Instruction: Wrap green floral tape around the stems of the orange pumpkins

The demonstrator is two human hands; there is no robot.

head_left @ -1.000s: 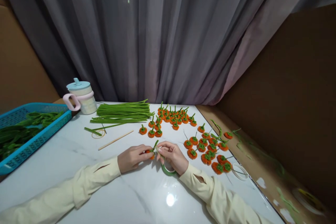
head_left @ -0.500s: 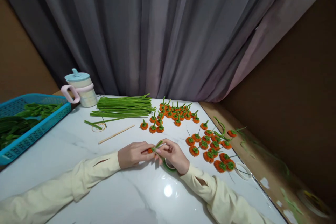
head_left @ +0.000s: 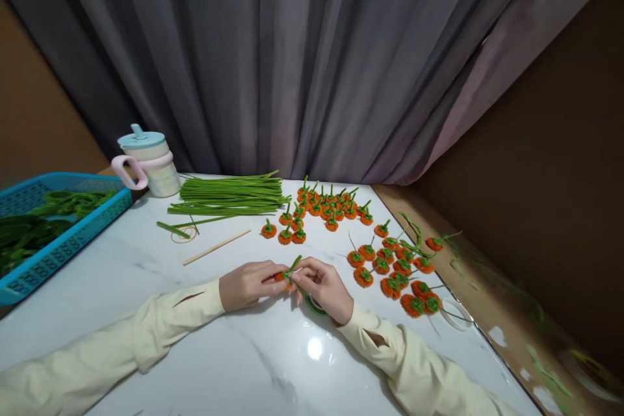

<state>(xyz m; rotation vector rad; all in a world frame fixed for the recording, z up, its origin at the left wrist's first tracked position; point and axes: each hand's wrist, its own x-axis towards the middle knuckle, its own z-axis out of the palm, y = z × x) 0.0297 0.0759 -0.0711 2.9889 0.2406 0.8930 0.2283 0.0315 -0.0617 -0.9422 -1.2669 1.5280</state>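
My left hand is closed on a small orange pipe-cleaner persimmon, mostly covered by the fingers. Its green stem points up and to the right. From the other side, my right hand pinches at the base of this stem with thumb and forefinger. The fingertips of both hands almost meet. Below the right palm is a roll of green tape, partly hidden by that hand. Several similar persimmons with short green stems sit beyond the hands, and others with thin bare wires lie to the right.
Green pipe cleaners lie in a bundle at the back, near a lidded cup. A wooden stick and rubber bands are in front. On the left stands a blue basket with green pieces. A white ring rests at the right edge.
Both hands stay in nearly the same place, still together at the persimmon. The green stem has tipped slightly more upright, and the view has shifted a little.
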